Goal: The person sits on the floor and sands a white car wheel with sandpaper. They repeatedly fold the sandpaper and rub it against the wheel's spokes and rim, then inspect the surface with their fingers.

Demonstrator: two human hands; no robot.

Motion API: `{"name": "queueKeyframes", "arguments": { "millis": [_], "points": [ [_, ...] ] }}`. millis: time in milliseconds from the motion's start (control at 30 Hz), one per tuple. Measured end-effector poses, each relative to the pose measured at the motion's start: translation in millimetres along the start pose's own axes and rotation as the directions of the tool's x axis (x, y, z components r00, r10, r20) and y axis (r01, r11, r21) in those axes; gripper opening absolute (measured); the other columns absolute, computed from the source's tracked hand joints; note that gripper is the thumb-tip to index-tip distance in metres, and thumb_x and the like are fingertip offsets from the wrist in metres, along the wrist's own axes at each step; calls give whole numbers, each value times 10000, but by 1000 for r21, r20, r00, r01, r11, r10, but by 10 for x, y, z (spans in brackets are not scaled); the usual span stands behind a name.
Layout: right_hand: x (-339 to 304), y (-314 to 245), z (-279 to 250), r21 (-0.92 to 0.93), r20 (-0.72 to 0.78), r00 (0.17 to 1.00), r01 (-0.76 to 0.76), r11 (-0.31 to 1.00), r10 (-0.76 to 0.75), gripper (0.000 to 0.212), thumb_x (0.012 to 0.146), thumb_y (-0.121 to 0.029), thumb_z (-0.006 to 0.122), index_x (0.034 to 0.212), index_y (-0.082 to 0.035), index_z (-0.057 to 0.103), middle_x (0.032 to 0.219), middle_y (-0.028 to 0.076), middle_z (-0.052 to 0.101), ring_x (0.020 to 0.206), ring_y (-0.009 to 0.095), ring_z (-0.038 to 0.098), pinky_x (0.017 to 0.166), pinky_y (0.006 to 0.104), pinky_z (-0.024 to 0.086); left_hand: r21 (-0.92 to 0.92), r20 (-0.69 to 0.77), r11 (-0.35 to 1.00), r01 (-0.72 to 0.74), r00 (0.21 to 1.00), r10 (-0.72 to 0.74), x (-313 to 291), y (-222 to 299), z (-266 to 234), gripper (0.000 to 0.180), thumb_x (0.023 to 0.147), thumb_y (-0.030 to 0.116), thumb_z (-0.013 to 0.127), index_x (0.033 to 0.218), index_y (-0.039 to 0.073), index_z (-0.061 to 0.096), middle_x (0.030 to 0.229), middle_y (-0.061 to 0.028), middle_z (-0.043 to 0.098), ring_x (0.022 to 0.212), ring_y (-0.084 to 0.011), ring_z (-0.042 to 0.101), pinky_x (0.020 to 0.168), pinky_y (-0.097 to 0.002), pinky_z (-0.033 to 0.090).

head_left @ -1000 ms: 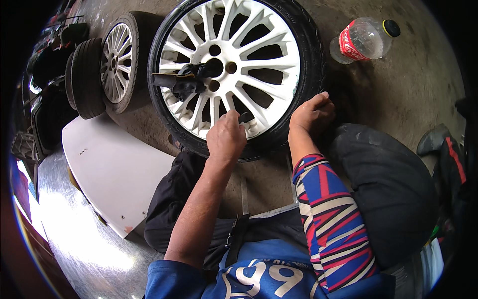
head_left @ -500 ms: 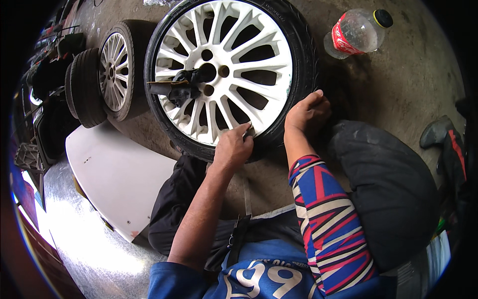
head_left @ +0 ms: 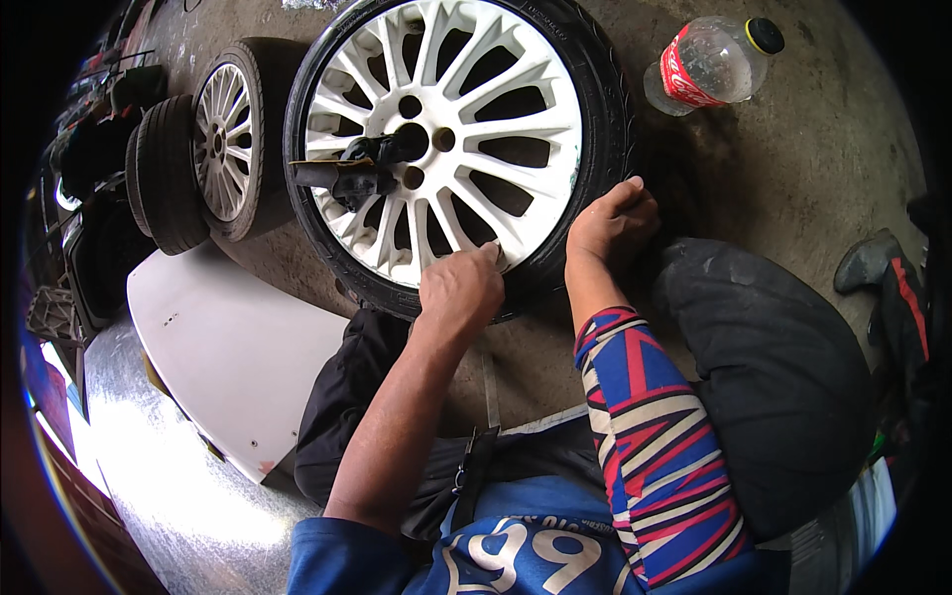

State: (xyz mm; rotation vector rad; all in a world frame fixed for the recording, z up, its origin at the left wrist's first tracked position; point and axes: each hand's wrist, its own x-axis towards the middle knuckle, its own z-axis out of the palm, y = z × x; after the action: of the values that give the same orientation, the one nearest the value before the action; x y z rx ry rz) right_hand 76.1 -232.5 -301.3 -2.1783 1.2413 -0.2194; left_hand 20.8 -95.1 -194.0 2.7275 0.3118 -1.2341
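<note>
A white multi-spoke alloy wheel (head_left: pixel 535 124) with a black tyre (head_left: pixel 607 109) lies in front of me. My left hand (head_left: pixel 463 293) is closed at the rim's near edge, its fingertips against the white lip. Whatever it pinches there is hidden or too small to name. Beside the tyre's near right side, my right hand (head_left: pixel 613 226) is curled closed against the sidewall; what lies inside its fingers does not show. Across the left spokes rests a dark crumpled piece with a brownish strip (head_left: pixel 315 174), beside the hub hole.
A clear bottle (head_left: pixel 709 67) with a red label and dark cap stands right of the wheel. At left are another wheel with a tyre (head_left: pixel 226 144), a loose tyre (head_left: pixel 164 178) and a white panel (head_left: pixel 223 347). A dark boot (head_left: pixel 868 260) is at far right.
My left hand has rolled over slightly at the rim's edge, its index finger now more bent, with the back of the hand turned up. My right hand stays in place.
</note>
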Motion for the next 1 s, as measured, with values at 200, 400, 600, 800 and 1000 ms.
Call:
{"name": "queueKeyframes", "arguments": {
  "millis": [200, 400, 600, 800, 1000],
  "points": [
    [1, -21, -13, 33, 37, 999, -34, 999, 33, 481, 1021, -444, 473, 1041, -3, 664, 1042, 240, 640, 990, 410, 622, 891, 506, 500, -613, 459, 752, 241, 884, 91, -2, -330, -176, 764, 877, 243, 657, 1590, 149, 396, 779, -78, 660, 649, -185, 630, 580, -345, 498],
    [14, 7, -15, 31, 76, 997, 1, 1000, -3, 580, 1044, -462, 408, 1082, 49, 680, 1119, 292, 668, 1079, 434, 623, 968, 494, 488, -719, 115, 693, -54, 974, 195, -192, -361, 144, 912, 884, 374, 773, 1551, -71, 338, 1495, -253, 521, 1391, -286, 505, 1163, -337, 352],
    [11, 20, 35, 56, 3, 1000, -1, 998, 1, 448, 1029, -398, 492, 986, 8, 676, 1008, 243, 660, 979, 412, 625, 885, 497, 502, -545, -8, 830, -121, 990, 139, -266, -277, 269, 817, 863, 306, 711, 1506, -86, 394, 1262, -358, 628, 1124, -420, 681, 1008, -418, 505],
    [11, 8, -4, -5, 15, 1000, 2, 1000, -2, 457, 1030, -408, 485, 997, 4, 680, 1014, 242, 664, 982, 412, 632, 889, 492, 504, -318, -103, 947, -54, 994, 22, -127, -108, 189, 456, 932, 302, 666, 1301, 37, 628, 929, -299, 702, 923, -457, 695, 822, -521, 543],
    [11, -2, -16, 3, 25, 1000, -16, 1000, 16, 452, 1029, -405, 486, 1007, 1, 682, 1025, 241, 668, 972, 410, 636, 873, 495, 511, -263, -180, 965, -21, 983, -28, -28, -134, 251, 253, 949, 300, 632, 1086, 116, 741, 870, -231, 716, 850, -426, 703, 772, -517, 560]
  ]
}}
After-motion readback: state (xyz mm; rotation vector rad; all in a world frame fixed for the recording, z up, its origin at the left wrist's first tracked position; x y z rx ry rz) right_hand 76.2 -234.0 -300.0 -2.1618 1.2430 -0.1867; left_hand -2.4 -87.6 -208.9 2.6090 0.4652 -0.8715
